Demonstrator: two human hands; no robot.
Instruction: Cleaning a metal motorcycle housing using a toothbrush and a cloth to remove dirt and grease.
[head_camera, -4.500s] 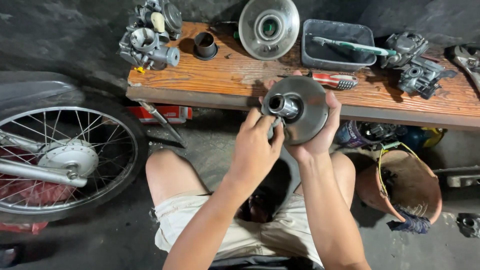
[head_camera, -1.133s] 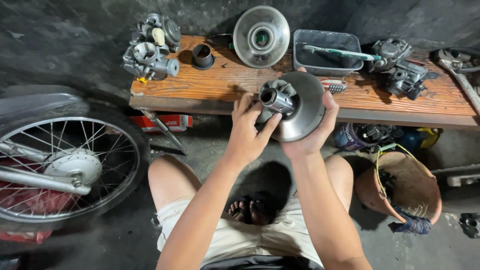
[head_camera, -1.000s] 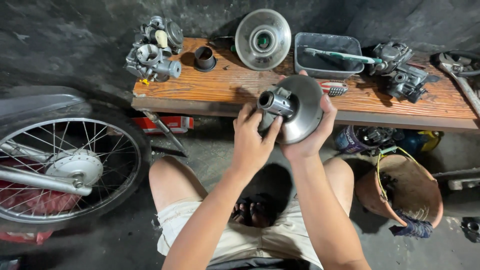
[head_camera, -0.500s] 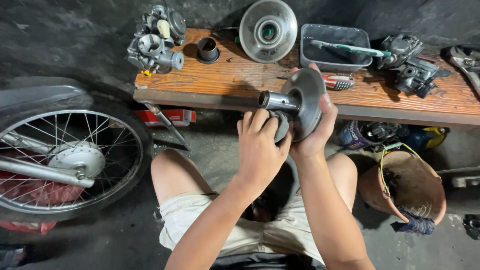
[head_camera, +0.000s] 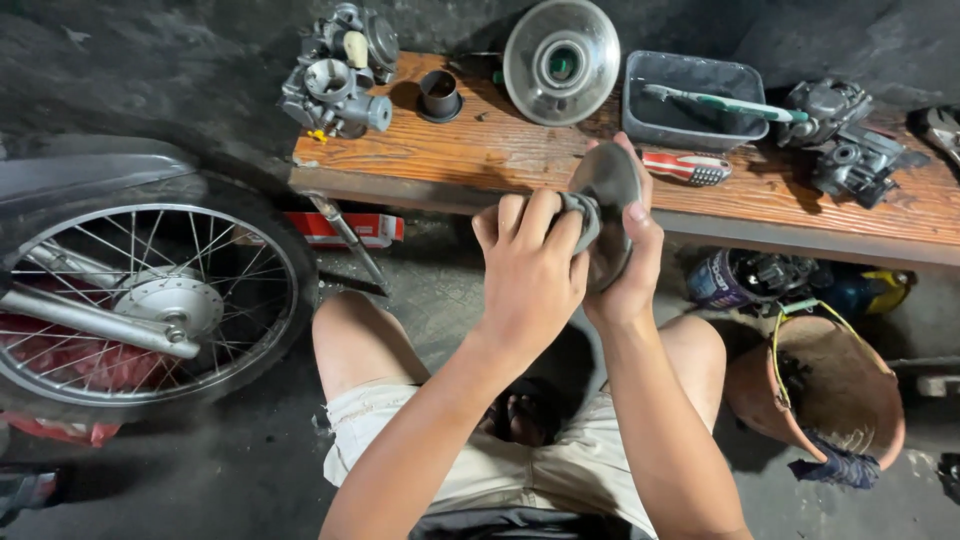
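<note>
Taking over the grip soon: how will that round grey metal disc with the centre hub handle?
The round grey metal disc looks solid, so probably stiff and heavy for its size. Both the left hand and right hand grip it. Its smooth dished face may be slippery; set on edge, it would likely roll.

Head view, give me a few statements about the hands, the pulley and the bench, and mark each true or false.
1. Both hands hold the metal pulley. True.
2. The left hand covers its hub. True.
3. The pulley rests on the bench. False: it is held in the air before the bench.
4. The grey tray is empty. False: a green-handled tool lies across it.
5. A spoked wheel stands at the left. True.
</note>
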